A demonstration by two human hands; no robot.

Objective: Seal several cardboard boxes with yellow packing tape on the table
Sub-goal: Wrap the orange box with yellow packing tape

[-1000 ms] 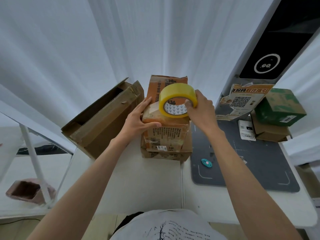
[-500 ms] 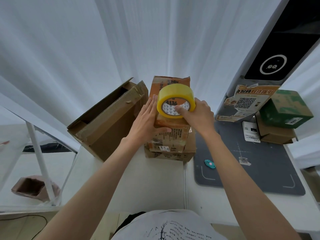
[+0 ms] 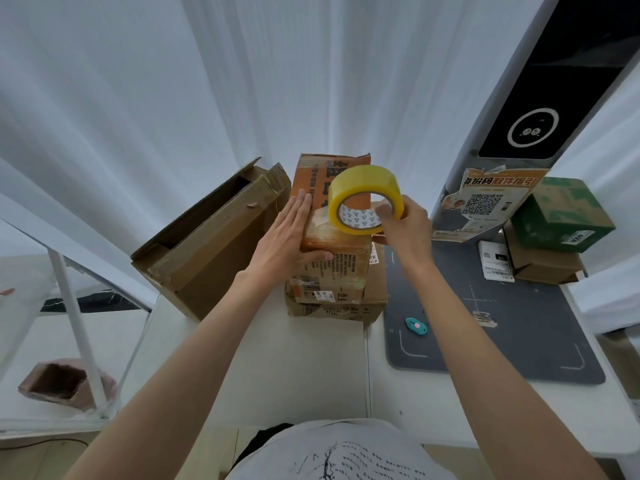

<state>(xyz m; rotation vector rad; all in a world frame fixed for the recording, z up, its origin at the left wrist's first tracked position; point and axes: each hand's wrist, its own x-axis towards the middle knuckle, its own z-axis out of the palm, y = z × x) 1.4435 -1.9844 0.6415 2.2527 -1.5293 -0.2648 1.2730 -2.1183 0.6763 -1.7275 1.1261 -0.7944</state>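
Note:
An orange cardboard box (image 3: pixel 337 256) sits on top of a stack of brown boxes (image 3: pixel 343 304) at the back middle of the white table (image 3: pixel 277 368). My left hand (image 3: pixel 291 237) lies flat on the box's top left, fingers straight, thumb down its front face. My right hand (image 3: pixel 405 225) grips the yellow tape roll (image 3: pixel 363 199) just above the box's top, thumb inside the core. A strip of tape (image 3: pixel 320 221) seems to run from the roll onto the box top.
A large brown box (image 3: pixel 214 240) with loose flaps leans at the left of the stack. A grey mat (image 3: pixel 502 327) on the right carries a small teal cutter (image 3: pixel 416 325). Green box (image 3: pixel 562 214) on a brown box at far right, beside a dark kiosk post (image 3: pixel 533 109).
The tape roll has lifted a little and tilted above the box top. My left hand has slid further onto the box's top, fingers flatter.

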